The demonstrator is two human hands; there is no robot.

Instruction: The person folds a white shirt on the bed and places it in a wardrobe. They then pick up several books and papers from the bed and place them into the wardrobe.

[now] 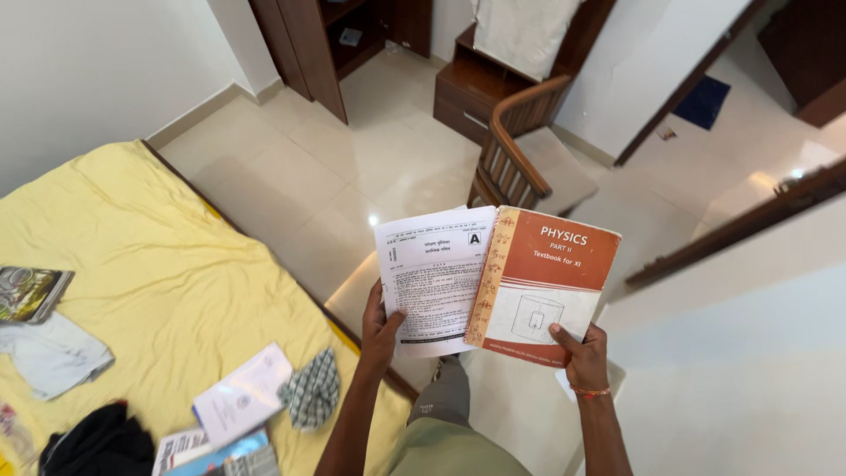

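- Your right hand [582, 355] grips the textbook [543, 284] at its bottom edge, thumb on the cover.
- Your left hand [381, 328] clasps the white booklet [432, 278] at its lower left.
- Both stand upright, long axes pointing away from you; the textbook overlaps the booklet's right edge.
- The bed [150, 282] lies to your left, nearer the left hand.

Both forearms are bare, with no sleeves reaching into view. On the wrist of the right hand [583, 357] there is a thin orange thread band, tied close below the hand. The left hand [381, 328] wears no band and no ring that can be seen. Lower down, the person wears olive-green trousers [445, 441], and one leg shows a darker grey-green fold near the knee.
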